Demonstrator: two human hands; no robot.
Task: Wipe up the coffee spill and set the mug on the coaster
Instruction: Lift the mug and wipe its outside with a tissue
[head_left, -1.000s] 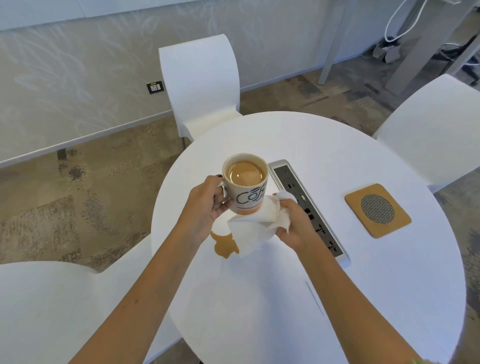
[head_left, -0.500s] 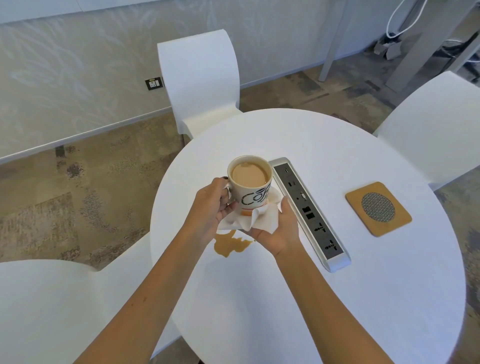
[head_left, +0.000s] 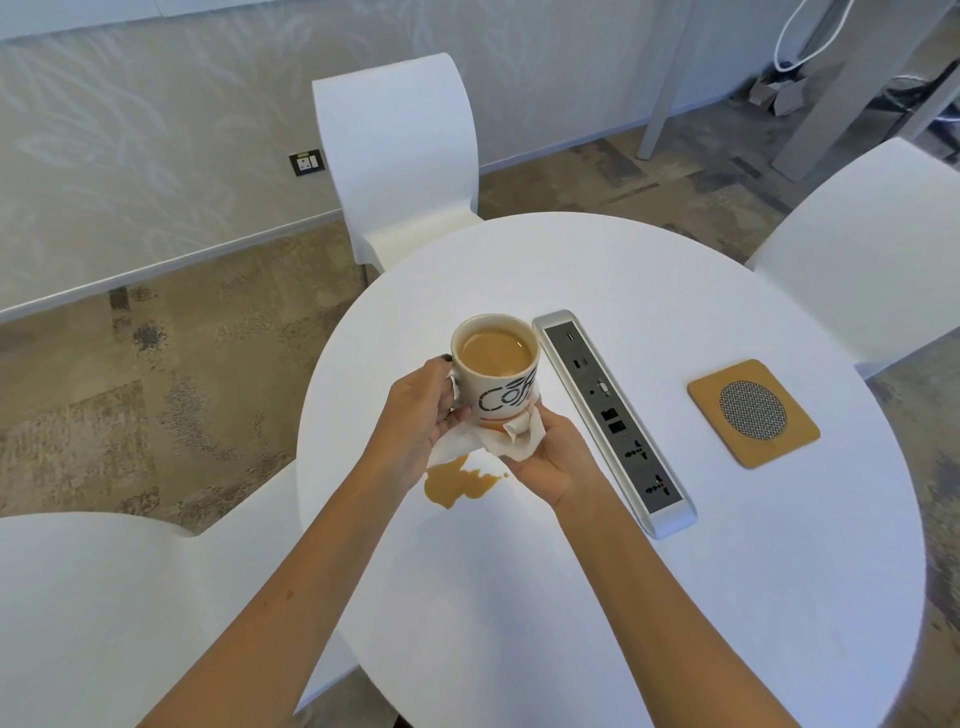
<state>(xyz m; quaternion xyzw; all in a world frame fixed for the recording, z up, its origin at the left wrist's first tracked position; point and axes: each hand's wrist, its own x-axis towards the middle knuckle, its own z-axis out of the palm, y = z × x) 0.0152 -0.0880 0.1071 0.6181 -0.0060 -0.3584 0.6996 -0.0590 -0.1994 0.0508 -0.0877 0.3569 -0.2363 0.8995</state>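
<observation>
Bottom of the frame, two bare forearms reach up and inward over a round white bench (head_left: 675, 597), with a white chair (head_left: 93, 613) tucked in at the lower left. Just above the arms, left of centre, a tan coffee spill (head_left: 460, 483) sits on the bench surface. Right over its upper edge hangs a white paper napkin (head_left: 498, 441), and there's the right hand (head_left: 550, 460), palm turned up beneath the mug's base, fingers curled round the napkin and holding it against the underside. The left hand (head_left: 415, 415) is alongside, fingers wrapped at the handle side of the mug (head_left: 498, 371), gripping it. The mug is upright, lifted clear of the bench at frame centre, full of milky coffee, black lettering on its side. Just right of it, a silver power strip (head_left: 615, 421) runs diagonally across the bench. Further right, well apart from the mug, lies the square cork coaster (head_left: 753, 413) with its mesh disc. Beyond the bench: another white chair (head_left: 400, 156) at top centre, one more at the right edge, patterned carpet (head_left: 156, 374), a pale wall with a socket (head_left: 307, 163), and cables at upper right.
</observation>
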